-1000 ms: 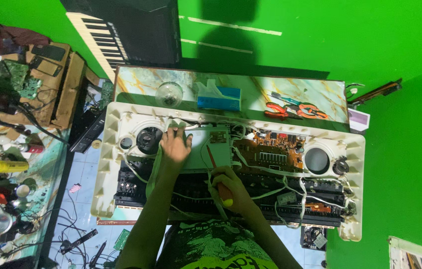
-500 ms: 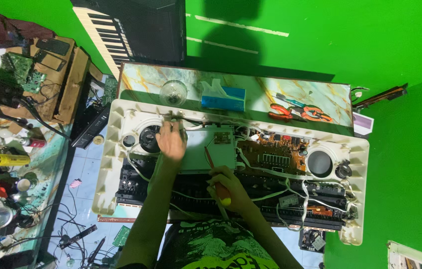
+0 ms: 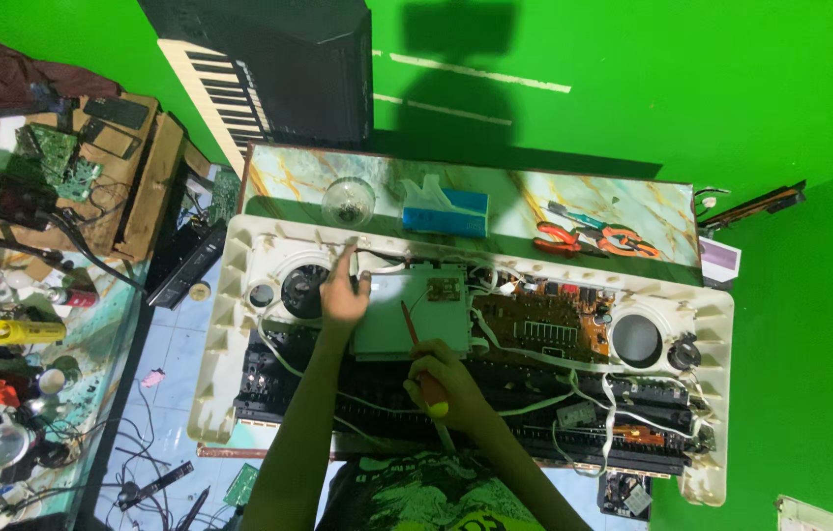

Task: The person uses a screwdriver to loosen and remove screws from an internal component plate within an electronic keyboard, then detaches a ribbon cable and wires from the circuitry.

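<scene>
A: Where does the head view look from?
B: From above the person, facing almost straight down on the opened keyboard lying across the tabletop.
A: How near?
B: Fairly high; both forearms enter from the near edge, and green wall fills the far and right sides.

The left hand has slid leftward off the grey panel.

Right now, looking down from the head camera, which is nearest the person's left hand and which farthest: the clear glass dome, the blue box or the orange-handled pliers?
From the left hand:
1. Clear glass dome, just beyond it on the marble-patterned board.
2. Blue box, further right on the same board.
3. Orange-handled pliers, far right of the board.
</scene>
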